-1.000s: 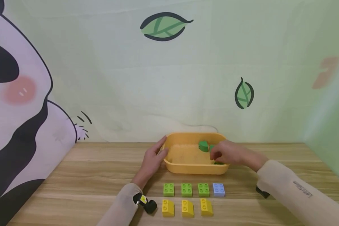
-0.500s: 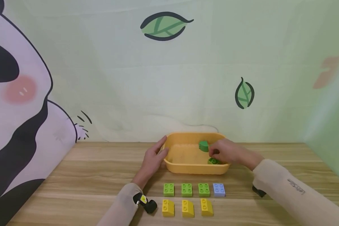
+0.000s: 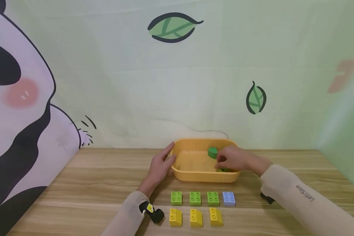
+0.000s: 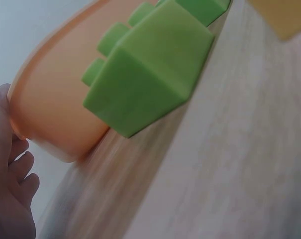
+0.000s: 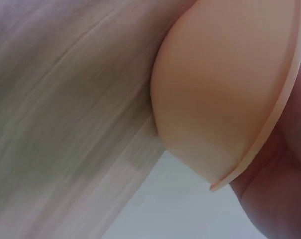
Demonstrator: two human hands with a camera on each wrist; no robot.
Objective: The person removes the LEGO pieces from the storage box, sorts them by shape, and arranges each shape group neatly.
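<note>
An orange-yellow plastic basin [image 3: 206, 177] stands against the back wall. My left hand [image 3: 160, 164] holds its left end, thumb over the rim and fingers along the outside. In the left wrist view, that hand [image 4: 8, 174] shows at the basin's rim. My right hand [image 3: 231, 157] reaches over the right end with bent fingers. Its thumb and fingertips pinch a green toy brick [image 3: 222, 170] low inside the basin, and the hand covers part of that brick. A darker green rounded block [image 3: 212, 152] lies behind the fingers. In the right wrist view, the basin wall [image 5: 215, 94] hides the fingertips.
In front of the basin is a row with light green bricks [image 3: 176, 198] and a pale blue brick [image 3: 228, 198] at its right end. Nearer, yellow sloped bricks [image 3: 175, 217] form a second row on the wooden table [image 3: 106, 190].
My right hand has shifted slightly left and lower inside the basin, and the green brick under its fingers has moved left. My left hand and the brick rows stay in place.
</note>
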